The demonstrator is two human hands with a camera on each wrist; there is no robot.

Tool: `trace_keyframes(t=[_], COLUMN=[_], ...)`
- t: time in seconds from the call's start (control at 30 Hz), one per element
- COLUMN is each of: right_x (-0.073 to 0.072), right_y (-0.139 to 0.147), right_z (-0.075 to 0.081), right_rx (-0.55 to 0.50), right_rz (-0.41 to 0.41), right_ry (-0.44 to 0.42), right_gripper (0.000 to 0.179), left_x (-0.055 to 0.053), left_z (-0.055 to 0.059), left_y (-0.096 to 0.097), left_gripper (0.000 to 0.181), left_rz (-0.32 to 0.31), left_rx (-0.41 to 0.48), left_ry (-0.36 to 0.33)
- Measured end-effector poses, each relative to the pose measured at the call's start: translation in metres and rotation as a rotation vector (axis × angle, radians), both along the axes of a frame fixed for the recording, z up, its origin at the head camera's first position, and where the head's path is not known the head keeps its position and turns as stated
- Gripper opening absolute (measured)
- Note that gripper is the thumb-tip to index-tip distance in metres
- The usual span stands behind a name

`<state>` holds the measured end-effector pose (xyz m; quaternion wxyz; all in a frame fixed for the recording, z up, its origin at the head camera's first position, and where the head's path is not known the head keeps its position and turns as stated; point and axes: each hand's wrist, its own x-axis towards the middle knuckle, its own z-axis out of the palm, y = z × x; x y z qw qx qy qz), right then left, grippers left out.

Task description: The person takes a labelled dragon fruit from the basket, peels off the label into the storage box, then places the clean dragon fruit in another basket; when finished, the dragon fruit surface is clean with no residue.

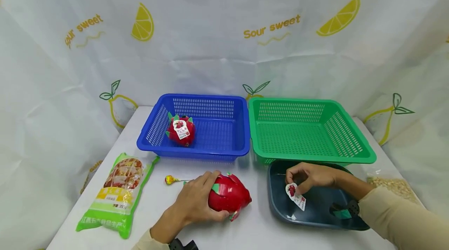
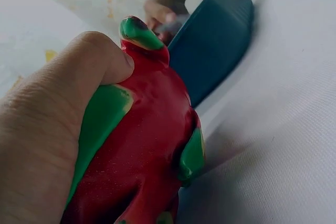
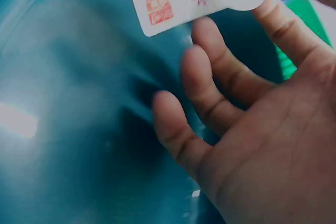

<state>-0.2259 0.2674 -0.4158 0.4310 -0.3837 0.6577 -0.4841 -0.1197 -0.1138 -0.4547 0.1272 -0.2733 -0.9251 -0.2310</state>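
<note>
My left hand grips a red dragon fruit with green-tipped scales, close over the white table. In the left wrist view the thumb presses along the top of the fruit. Over the dark teal basin, my right hand pinches a white sticker label printed with a small fruit picture. The right wrist view shows a red square stamp on the label, with the other fingers spread loosely below it. A second dragon fruit, bearing a similar label, lies in the blue basket.
A green basket stands beside the blue one, behind the basin. On the left lies a green food bag; a wrapped lollipop is near my left hand. A clear bag of pale grains sits at the right edge.
</note>
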Motion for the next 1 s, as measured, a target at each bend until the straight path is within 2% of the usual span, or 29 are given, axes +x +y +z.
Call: trace_keyframes(t=[0.17,0.3,0.47,0.57,0.7,0.77,0.83,1.0], right_x=[0.001,0.002,0.004,0.005,0.006,0.007,0.007,0.009], right_y=[0.004,0.004,0.003,0.001,-0.002,-0.002,0.000,0.012], right_z=[-0.017,-0.025,-0.032,-0.033,-0.030,-0.026,-0.018,0.020], right_rx=[0.007,0.023,0.046,0.109,0.271,0.333,0.353,0.289], right_rz=[-0.041,-0.095,-0.114,-0.128,-0.161,-0.177,-0.185,-0.119], right_ry=[0.170,0.318,0.517,0.638,0.756,0.754,0.696,0.399], right_gripper=[0.014,0.017,0.018,0.023,0.038,0.045,0.048,0.046], left_x=[0.001,0.002,0.001,0.001,0.002,0.002,0.002,0.000], left_z=[0.001,0.002,0.003,0.004,0.005,0.005,0.006,0.008], left_y=[-0.002,-0.001,0.001,0.000,0.000,0.000,0.000,0.001], left_gripper=[0.087,0.088,0.088,0.089,0.088,0.088,0.088,0.091], left_rz=[0.008,0.016,0.014,0.015,0.017,0.017,0.018,0.015], left_rx=[-0.013,-0.009,-0.012,-0.015,-0.017,-0.019,-0.022,-0.043], left_ry=[0.008,-0.006,-0.022,-0.025,-0.033,-0.043,-0.062,-0.133])
